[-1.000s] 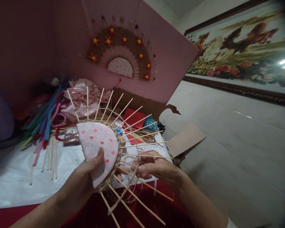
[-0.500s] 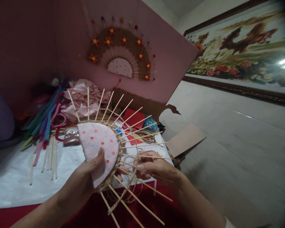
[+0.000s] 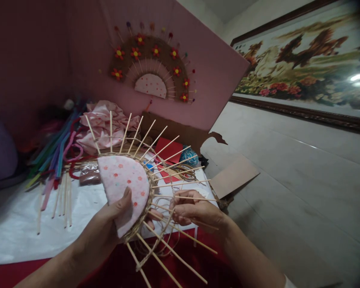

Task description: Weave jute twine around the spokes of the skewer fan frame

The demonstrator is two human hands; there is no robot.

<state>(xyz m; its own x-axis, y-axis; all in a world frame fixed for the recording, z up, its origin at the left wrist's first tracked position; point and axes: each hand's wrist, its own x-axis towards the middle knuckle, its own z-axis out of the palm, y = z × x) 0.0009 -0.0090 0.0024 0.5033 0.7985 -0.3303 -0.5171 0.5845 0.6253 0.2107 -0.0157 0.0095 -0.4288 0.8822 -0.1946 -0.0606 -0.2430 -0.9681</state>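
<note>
My left hand (image 3: 114,216) grips a half-round piece (image 3: 124,180) covered in pale fabric with small red dots, its thumb on the front and fingertips showing behind the right edge. Braided twine runs round the curved rim, and several thin wooden sticks (image 3: 165,170) fan outward from it. A strand of twine (image 3: 159,241) passes across the lower sticks some way out from the rim. My right hand (image 3: 195,212) is closed, pinching that twine beside a stick at the right. Its fingertips partly cover the pinched spot. Loose loops of twine hang behind the lower sticks.
A white-covered table (image 3: 15,228) carries loose sticks (image 3: 66,200), colourful pipe cleaners (image 3: 58,148), crumpled pink cloth (image 3: 103,120), red paper (image 3: 169,149), blue yarn (image 3: 189,156) and scissors (image 3: 187,174). Behind, a flower-decorated half-round piece (image 3: 151,56) is on a pink board. A framed picture (image 3: 303,68) hangs right.
Almost nothing differs. Both hands keep their hold on the half-round piece and the twine, and the view has shifted very slightly.
</note>
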